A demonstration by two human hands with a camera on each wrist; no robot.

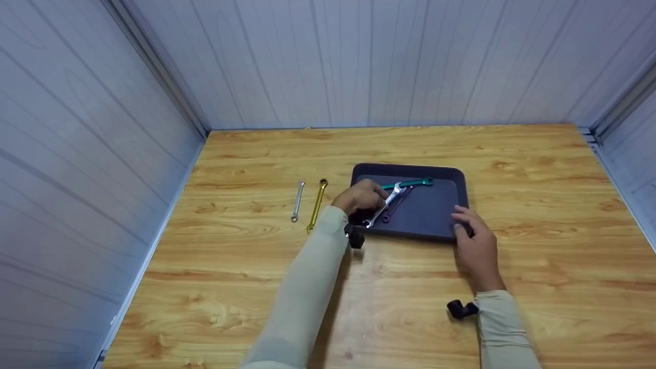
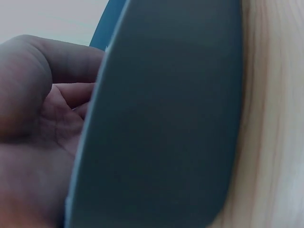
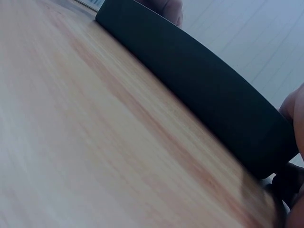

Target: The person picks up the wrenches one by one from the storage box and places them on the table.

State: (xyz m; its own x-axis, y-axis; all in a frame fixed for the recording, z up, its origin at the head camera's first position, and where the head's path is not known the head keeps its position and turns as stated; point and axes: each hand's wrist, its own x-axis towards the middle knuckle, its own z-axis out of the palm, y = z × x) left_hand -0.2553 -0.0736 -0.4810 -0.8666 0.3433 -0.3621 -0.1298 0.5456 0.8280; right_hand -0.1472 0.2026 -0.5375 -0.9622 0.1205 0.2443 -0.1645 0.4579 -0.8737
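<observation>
My left hand (image 1: 363,197) reaches over the left side of a dark tray (image 1: 435,215) and pinches a silver wrench (image 1: 392,197) near its middle. That wrench slants across a purple wrench (image 1: 397,206) and close to a green wrench (image 1: 417,182), both inside the tray. In the left wrist view, the tray wall (image 2: 161,114) hides my fingertips and the wrench. At the tray's front right corner, my right hand (image 1: 476,246) holds the rim, with fingers over the edge. Only a bit of that hand (image 3: 299,118) shows beside the wall in the right wrist view.
Left of the tray, a gold wrench (image 1: 318,204) and a smaller silver wrench (image 1: 298,201) lie side by side on the wooden table (image 1: 246,287). Pale panel walls (image 1: 348,61) stand behind and at both sides.
</observation>
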